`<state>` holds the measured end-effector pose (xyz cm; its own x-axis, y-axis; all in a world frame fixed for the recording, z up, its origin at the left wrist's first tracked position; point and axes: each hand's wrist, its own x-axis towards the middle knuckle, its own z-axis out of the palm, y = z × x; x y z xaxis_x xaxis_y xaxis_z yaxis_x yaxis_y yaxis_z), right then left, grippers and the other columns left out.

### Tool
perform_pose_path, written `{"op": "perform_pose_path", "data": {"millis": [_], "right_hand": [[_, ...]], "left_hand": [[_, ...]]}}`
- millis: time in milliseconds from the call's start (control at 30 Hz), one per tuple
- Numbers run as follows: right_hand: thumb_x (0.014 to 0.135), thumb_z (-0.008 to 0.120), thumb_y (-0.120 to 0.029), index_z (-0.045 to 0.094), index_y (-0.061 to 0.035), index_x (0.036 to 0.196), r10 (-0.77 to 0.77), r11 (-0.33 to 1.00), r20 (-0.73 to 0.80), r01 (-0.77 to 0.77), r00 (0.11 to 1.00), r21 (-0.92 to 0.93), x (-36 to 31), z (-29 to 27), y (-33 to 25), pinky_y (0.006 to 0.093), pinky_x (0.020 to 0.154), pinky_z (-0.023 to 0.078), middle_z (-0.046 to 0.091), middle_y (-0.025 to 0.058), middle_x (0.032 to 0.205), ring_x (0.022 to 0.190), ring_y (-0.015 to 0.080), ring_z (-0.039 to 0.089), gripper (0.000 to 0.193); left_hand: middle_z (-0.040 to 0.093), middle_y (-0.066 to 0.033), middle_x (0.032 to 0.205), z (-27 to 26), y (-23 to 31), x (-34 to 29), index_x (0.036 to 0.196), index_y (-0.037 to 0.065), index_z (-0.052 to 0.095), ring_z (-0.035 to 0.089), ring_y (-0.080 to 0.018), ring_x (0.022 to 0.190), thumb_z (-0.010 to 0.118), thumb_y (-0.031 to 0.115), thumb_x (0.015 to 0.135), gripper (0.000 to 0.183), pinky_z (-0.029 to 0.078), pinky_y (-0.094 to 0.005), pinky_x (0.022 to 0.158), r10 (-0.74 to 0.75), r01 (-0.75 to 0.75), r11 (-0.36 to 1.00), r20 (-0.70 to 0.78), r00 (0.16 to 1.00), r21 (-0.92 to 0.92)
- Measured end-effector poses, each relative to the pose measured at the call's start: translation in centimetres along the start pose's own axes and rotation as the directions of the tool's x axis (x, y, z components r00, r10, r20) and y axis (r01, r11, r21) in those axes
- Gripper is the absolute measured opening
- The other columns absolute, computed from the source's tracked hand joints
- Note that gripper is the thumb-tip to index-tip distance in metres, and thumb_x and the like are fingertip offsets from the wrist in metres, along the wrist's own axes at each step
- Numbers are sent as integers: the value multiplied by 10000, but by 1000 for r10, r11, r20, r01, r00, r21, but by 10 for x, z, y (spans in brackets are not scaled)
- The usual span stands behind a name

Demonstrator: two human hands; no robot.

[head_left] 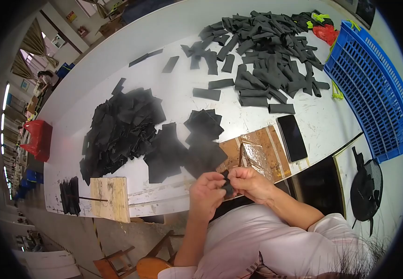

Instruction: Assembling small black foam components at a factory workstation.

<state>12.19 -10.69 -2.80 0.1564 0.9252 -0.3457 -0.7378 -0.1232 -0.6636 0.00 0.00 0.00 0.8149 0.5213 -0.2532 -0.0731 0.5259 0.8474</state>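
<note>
White short-sleeved shirt [252, 237] nearest; just past it, I see the person's left hand [207, 191] and right hand [251, 182], fingertips pinching a small black fabric piece [228, 185] between them, near a brown tape-covered board [257, 151] on the white table [178, 93].

The left of two head-worn fisheye cameras looks steeply down and forward over the tabletop [178, 93], whose far edge arches from 10 toward 12 o'clock. The left hand [207, 194] at 6 and right hand [249, 182] near 5 are close, the wearer's shirt [276, 242] closer. Toward 9, distant ceiling lights [5, 100] show; straight edges bow outward.
</note>
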Motion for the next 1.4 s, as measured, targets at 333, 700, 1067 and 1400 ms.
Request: {"op": "perform_pose_path", "data": {"millis": [333,700,1067,1400], "right_hand": [[808,519,-78,512,-19,759,-488,840,-61,449,871,-304,-25,31,-26,184,610,369,511,37,866,725,69,454,77],[792,523,-166,504,-7,716,-756,338,101,517,647,-786,-24,52,-114,253,458,340,467,51,599,510,136,440,177],[821,503,-188,534,-43,711,-143,960,-48,127,989,-249,3,2,-85,174,441,270,457,-51,607,509,30,350,184],[812,532,-191,526,-63,738,-117,968,56,127,992,-218,16,-21,-76,169,470,322,442,-38,614,503,49,368,148]], "left_hand": [[522,-51,733,51,20,-23,938,-45,522,479,-42,575,518,-69,745,194,366,-142,480,128,-109,947,-45,991,303],[537,-113,735,76,71,33,907,-36,481,325,-16,329,383,83,846,166,246,-139,283,-31,310,695,404,914,-649],[565,-115,868,33,9,60,1026,-37,466,280,-15,306,360,48,829,240,196,-152,274,-199,434,418,385,901,-799],[549,-78,935,40,15,46,1103,6,445,491,-89,590,563,86,769,362,365,-181,456,75,-73,996,32,997,-60]]}}
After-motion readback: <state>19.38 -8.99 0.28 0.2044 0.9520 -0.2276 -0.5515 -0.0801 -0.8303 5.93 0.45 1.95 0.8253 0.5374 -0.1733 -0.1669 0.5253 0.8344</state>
